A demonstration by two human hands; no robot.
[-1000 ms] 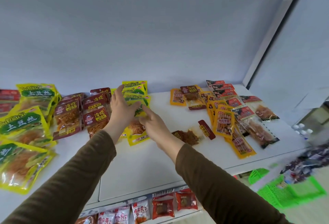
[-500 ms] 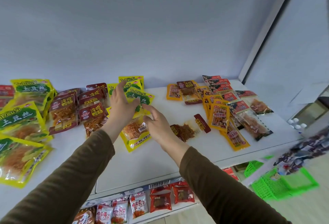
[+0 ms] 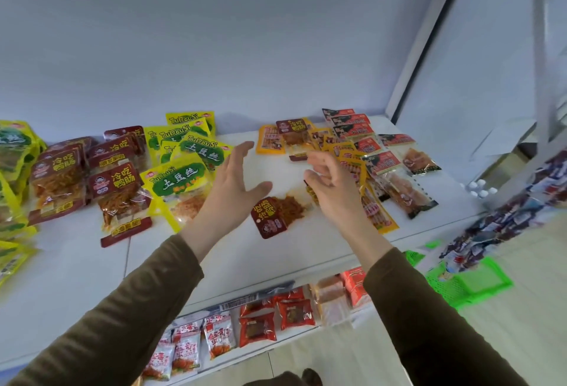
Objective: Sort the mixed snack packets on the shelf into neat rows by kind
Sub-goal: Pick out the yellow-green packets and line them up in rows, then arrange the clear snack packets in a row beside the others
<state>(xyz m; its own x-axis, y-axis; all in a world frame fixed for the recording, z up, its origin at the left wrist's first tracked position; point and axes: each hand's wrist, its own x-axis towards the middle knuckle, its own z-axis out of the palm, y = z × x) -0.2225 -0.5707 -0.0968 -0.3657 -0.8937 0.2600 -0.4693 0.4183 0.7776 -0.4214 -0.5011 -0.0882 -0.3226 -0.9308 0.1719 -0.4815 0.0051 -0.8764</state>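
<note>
On the white shelf (image 3: 276, 260), a lone dark red packet (image 3: 276, 212) lies between the two raised hands, touching neither. The left hand (image 3: 228, 191) is spread flat; the right hand (image 3: 333, 184) hangs loosely curled, holding nothing. Yellow packets (image 3: 181, 180) and red packets (image 3: 115, 192) sit left, orange packets (image 3: 365, 183) right. A green basket (image 3: 466, 286) stands on the floor at near right.

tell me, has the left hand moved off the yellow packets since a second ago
Yes. The left hand has let go and come right, off the yellow packets, toward the lone dark red packet on the shelf.
</note>
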